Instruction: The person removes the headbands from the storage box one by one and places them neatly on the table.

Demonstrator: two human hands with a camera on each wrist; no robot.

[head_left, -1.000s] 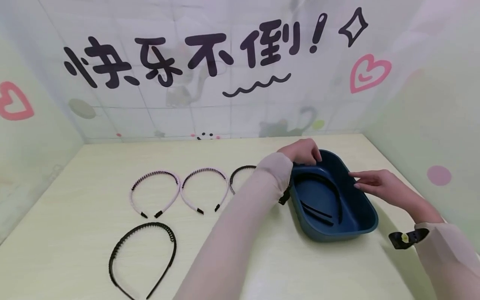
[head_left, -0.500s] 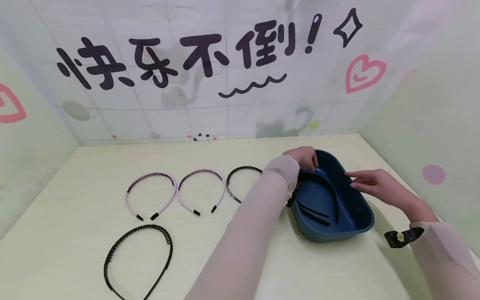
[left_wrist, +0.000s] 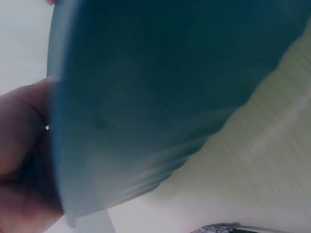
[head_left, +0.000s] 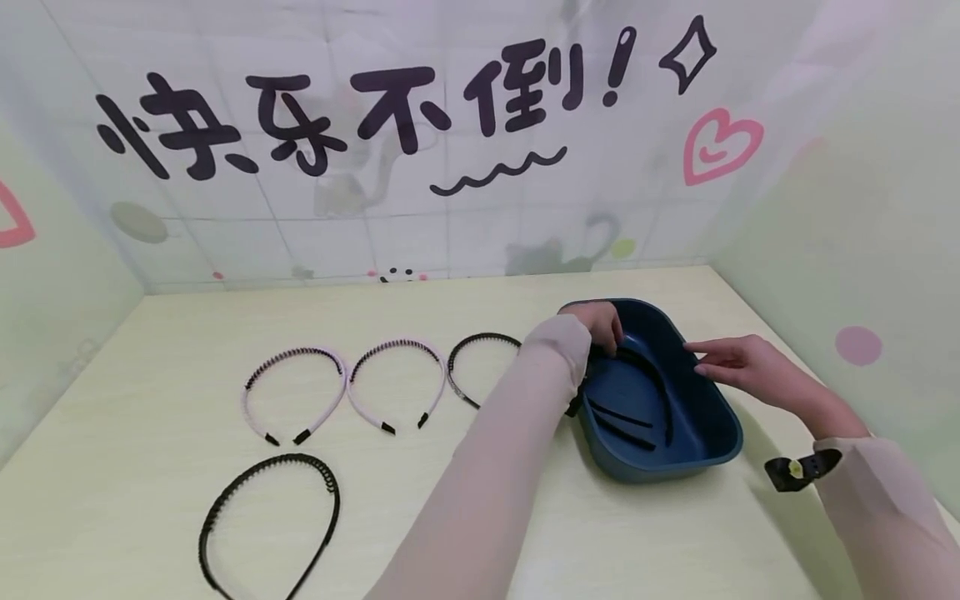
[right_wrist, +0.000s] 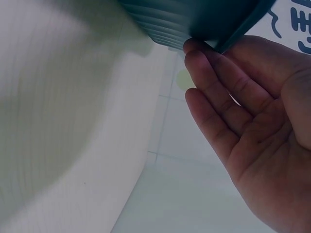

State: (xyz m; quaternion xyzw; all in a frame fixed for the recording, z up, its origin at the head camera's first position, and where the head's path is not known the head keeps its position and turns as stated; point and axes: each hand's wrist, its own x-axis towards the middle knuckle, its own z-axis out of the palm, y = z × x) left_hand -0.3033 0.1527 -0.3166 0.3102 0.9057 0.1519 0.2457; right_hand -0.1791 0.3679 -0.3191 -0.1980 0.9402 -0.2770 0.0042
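A dark blue plastic basin (head_left: pixel 660 471) stands at the right of the table, with black headbands (head_left: pixel 663 387) lying inside. My left hand (head_left: pixel 598 321) reaches over its left rim, fingers bent down at the top of a curved black headband; whether they grip it is hidden. In the left wrist view the basin wall (left_wrist: pixel 131 111) covers most of that hand (left_wrist: pixel 24 160). My right hand (head_left: pixel 738 362) holds the basin's right rim by the fingertips. In the right wrist view, some fingers (right_wrist: pixel 209 82) lie against the outer wall while another digit passes behind the rim.
Two pale purple headbands (head_left: pixel 330 408) (head_left: pixel 367 408) lie left of the basin. A black headband (head_left: pixel 452 375) beside them is partly covered by my left sleeve (head_left: pixel 487 467). Another black headband (head_left: pixel 335 508) lies nearer the front. Walls (head_left: pixel 825 275) stand behind and at both sides.
My left hand has gone from above the basin's rim down to the headband inside. My right hand keeps its place on the rim. The whole view has shifted slightly.
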